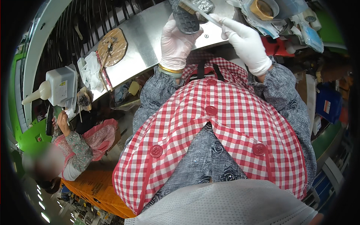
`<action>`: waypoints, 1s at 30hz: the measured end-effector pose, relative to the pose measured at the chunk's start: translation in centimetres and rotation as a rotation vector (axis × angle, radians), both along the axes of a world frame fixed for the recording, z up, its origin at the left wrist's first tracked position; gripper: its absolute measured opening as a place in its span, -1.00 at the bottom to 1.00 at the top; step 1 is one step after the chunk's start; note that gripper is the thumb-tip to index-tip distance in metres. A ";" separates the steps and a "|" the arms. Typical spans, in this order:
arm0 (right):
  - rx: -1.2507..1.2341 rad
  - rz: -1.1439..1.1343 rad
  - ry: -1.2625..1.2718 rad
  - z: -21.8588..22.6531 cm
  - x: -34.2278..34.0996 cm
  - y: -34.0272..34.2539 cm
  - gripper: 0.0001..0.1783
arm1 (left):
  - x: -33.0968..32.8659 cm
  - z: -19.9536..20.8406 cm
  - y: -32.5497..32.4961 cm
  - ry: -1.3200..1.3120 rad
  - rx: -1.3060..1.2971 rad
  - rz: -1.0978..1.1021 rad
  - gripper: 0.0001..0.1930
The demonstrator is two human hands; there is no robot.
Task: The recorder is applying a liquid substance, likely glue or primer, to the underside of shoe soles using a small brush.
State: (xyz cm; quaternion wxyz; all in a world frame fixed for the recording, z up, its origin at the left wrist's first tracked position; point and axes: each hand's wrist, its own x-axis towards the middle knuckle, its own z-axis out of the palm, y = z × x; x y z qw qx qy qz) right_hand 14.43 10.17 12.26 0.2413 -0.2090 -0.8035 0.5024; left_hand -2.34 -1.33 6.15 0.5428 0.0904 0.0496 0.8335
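Observation:
My left hand point(175, 42), in a white glove, holds a dark grey shoe sole point(185, 18) with its patterned tread toward me, over the metal bench point(144, 37). My right hand point(245, 42), also gloved, grips the handle of a thin white brush point(198, 12) whose bristle end lies across the top of the sole. My red-and-white checked apron point(225, 127) fills the middle of the view.
A brown round pad with sticks point(112, 45) and crumpled white cloth point(89, 69) lie on the bench to the left. A white plastic jug point(56, 88) stands further left. A tape roll point(262, 9) and bags clutter the right. A seated co-worker point(80, 144) works at lower left.

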 end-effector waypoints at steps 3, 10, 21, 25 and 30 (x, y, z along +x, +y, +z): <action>-0.066 -0.088 -0.008 -0.1 0.0 1.0 -0.64 | 0.1 -0.3 -0.5 -0.032 -0.031 0.026 -0.59; 0.645 0.090 -0.012 2.1 1.2 -2.3 -0.49 | -0.9 -1.8 -1.1 -0.077 0.013 -0.066 -0.65; 0.914 0.284 0.255 2.0 0.7 -0.9 -0.51 | -0.8 -1.7 -1.8 -0.019 -0.023 -0.039 -0.59; 0.975 0.308 0.029 0.1 2.3 -1.9 -0.46 | -1.3 -2.5 -2.7 -0.016 -0.100 -0.022 -0.58; 0.281 0.088 0.226 -1.3 1.1 -1.3 -0.63 | -0.8 -1.8 -2.3 0.042 -0.201 0.071 -0.65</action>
